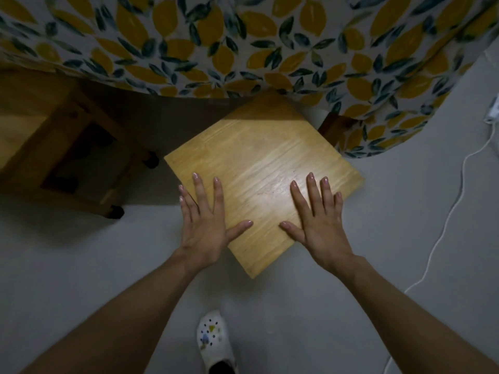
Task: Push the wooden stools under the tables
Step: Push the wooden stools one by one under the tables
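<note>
Wooden stool (259, 168) under your flat, open hands, left (205, 225) and right (318, 225), may catch the table leg (333, 128) far right.

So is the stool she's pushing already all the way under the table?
No, only the far corner of the stool sits under the tablecloth; most of its seat is out on the floor under both hands.

Home dining spot: lemon-print tablecloth (243, 41), wooden stools (259, 168).
</note>
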Demonstrator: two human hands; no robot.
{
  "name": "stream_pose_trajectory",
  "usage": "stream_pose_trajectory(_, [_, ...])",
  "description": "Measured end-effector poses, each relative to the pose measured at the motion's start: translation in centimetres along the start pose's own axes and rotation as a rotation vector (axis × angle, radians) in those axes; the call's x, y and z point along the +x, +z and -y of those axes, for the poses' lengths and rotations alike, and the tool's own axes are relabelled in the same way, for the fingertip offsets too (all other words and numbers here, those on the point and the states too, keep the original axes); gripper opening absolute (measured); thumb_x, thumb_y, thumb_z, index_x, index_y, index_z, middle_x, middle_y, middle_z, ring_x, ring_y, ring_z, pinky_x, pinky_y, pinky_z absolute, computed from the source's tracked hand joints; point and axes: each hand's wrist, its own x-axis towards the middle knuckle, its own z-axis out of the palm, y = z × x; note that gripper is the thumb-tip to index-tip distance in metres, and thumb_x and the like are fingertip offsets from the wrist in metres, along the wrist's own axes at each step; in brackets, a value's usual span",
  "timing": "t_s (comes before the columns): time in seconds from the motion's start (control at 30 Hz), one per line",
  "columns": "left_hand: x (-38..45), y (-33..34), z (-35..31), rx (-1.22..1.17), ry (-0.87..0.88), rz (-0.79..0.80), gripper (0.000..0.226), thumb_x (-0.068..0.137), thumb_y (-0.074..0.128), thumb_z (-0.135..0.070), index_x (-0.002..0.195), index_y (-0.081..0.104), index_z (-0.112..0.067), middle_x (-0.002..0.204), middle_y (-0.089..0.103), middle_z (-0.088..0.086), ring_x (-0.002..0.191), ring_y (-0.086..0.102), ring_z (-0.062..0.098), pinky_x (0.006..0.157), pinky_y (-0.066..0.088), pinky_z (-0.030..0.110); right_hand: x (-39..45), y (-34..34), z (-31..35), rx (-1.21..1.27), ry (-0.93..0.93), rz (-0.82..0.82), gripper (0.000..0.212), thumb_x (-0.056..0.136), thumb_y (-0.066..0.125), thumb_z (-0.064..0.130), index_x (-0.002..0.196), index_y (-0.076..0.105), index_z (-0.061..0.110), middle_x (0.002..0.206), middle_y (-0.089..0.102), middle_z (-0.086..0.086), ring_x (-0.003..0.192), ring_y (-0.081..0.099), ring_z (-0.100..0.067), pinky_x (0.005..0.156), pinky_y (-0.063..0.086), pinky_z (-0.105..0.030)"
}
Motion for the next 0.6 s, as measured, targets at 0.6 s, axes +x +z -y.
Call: stream_pose_trajectory(0.6, [15.7, -7.8, 0.6, 0.018, 0.05, -0.009, 0.114, 0.066, 0.016, -0.088, 0.147, -0.02, -0.017, 0.149, -0.034, 0.025, 0.13, -0.034, 0.054, 0.112, -0.014, 0.059, 16.8, -3.3, -1.1, -0.041, 0.025, 0.02, 0.082, 0.086, 0.017, 0.073, 0.154, -0.001, 0.03, 0.163, -0.006, -0.01, 0.147, -0.013, -0.032, 0.115, -0.008, -0.05])
